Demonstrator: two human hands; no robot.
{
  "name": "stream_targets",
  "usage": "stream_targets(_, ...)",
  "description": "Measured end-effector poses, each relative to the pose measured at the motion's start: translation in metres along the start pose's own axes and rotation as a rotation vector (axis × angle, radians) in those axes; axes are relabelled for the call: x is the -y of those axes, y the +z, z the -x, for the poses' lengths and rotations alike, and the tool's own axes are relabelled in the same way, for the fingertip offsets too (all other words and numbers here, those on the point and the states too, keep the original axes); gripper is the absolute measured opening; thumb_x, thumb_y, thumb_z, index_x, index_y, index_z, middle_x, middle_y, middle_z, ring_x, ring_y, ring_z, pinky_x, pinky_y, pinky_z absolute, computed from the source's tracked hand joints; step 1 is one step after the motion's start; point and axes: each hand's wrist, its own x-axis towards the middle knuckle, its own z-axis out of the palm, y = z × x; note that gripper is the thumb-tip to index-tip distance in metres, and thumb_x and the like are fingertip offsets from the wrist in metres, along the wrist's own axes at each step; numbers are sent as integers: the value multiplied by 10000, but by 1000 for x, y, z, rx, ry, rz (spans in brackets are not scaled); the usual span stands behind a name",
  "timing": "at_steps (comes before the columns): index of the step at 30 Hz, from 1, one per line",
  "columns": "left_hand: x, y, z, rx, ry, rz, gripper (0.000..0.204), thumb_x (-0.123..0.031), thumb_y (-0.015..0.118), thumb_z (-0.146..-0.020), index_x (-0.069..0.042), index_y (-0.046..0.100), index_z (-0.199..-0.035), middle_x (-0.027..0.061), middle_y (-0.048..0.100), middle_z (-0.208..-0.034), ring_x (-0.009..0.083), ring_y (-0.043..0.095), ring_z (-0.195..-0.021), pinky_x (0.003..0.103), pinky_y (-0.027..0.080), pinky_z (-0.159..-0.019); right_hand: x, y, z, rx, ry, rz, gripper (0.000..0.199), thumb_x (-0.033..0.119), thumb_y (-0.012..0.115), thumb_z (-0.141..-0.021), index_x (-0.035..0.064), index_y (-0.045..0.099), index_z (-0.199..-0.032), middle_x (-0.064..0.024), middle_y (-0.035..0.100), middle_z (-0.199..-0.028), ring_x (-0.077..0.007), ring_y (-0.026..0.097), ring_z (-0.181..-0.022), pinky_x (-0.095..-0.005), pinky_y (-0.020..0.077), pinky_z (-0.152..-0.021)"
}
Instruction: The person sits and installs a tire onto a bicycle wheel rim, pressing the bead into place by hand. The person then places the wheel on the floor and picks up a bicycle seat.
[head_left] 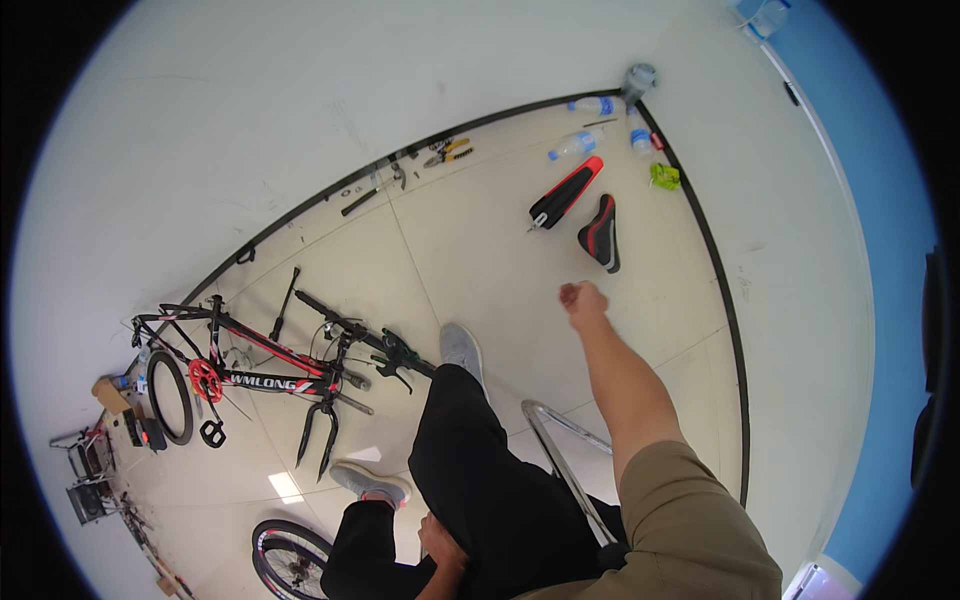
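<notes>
Right hand [582,298] at frame centre, arm stretched out, fingers clenched into fist, whether anything inside cannot tell. Nearest to it: black-red bike saddle [600,232] on floor just above, upper centre-right; second, longer red-black saddle [565,192] beside that, further up. Left hand [437,542] at bottom centre, resting on black-trousered knee, fingers curled loosely, empty. Metal chair frame [560,450] btwn leg and right arm. Plastic bottles [576,146] w/ blue caps near top corner along wall. Bike frame [265,372], red chainring, lying left of centre; wheel [285,557] at bottom left.
</notes>
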Motion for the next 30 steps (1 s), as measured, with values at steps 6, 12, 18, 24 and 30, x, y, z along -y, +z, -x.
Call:
stream_targets(6, 65, 23, 6, 1, -131, 274, 340, -313, 525, -935, -31, 639, -1087, 207, 653, -1008, 426, 608, -987, 505, 468, -858, 23, -6, -58, -104, -23, -230, 382, 149, 538, -988, -66, 411, -1277, -263, 557, -1149, -332, 648, -927, -437, 605, -784)
stream_targets(12, 39, 16, 8, 49, -181, 214, 320, -307, 552, -923, -54, 647, -1094, 189, 656, -1008, 405, 603, -984, 490, 459, -851, 44, 6, -103, -132, 2, -340, 477, 196, 553, -1011, -43, 367, -1379, -256, 481, -1253, -366, 570, -1091, -494, 560, -914)
stream_targets(18, 26, 10, 7, 89, -178, 179, 305, -300, 579, -910, -76, 655, -1102, 170, 658, -1008, 385, 599, -981, 475, 451, -845, 51, 1, -125, -186, 26, -451, 380, 178, 535, -988, -13, 439, -1301, -204, 505, -1222, -323, 549, -1074, -472, 498, -959)
stream_targets(24, 8, 6, 7, 50, -91, 181, 294, -294, 606, -898, -98, 663, -1109, 152, 660, -1009, 364, 594, -979, 461, 442, -838, 10, -44, -72, -255, 136, -411, 384, 379, 576, -930, 56, 570, -1137, -150, 610, -1074, -283, 589, -965, -438, 512, -862)
stream_targets(30, -28, -5, 2, -45, 116, 115, 287, -287, 632, -885, -121, 672, -1116, 134, 662, -1009, 343, 589, -976, 446, 434, -831, -27, -115, -12, -217, 209, -189, 295, 321, 535, -940, 76, 604, -1088, -141, 664, -1064, -297, 642, -940, -463, 525, -860)
